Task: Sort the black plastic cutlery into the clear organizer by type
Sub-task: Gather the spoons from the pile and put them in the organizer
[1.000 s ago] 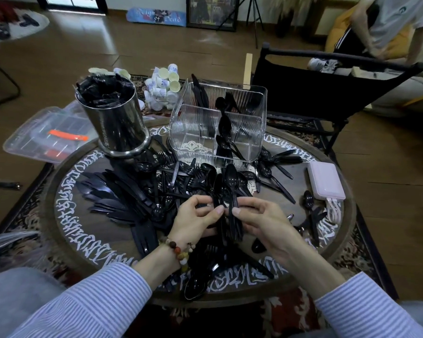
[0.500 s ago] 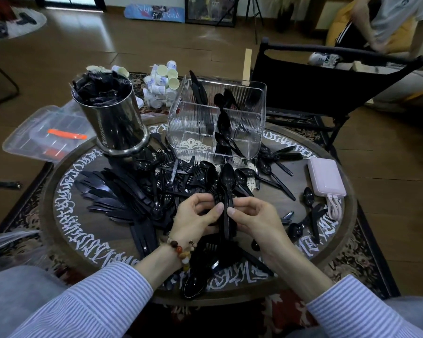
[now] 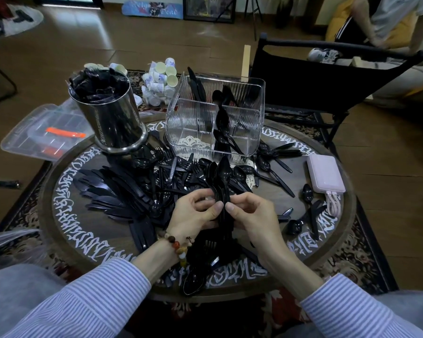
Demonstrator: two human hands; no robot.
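sleeves (image 3: 88,298): blue-white striped shirt | left wrist: beaded bracelet (image 3: 178,247), brown, orange, cream beads

Both hands, left hand (image 3: 195,211) and right hand (image 3: 250,213), pinch a spoon stack (image 3: 222,184) mid-surface (image 3: 66,230), near the clear organizer (image 3: 215,118).

Place: a home living room.
Floor: wood planks, patterned rug (image 3: 366,259) under the round table (image 3: 300,254).
Upper frame: framed picture (image 3: 209,7) leaning against the wall.
Upper right: folding chair (image 3: 327,79).

Only the blue board (image 3: 152,10) against the far wall reads — roughly "Reign of Dead" — the table's (image 3: 66,230) white script stays illegible.
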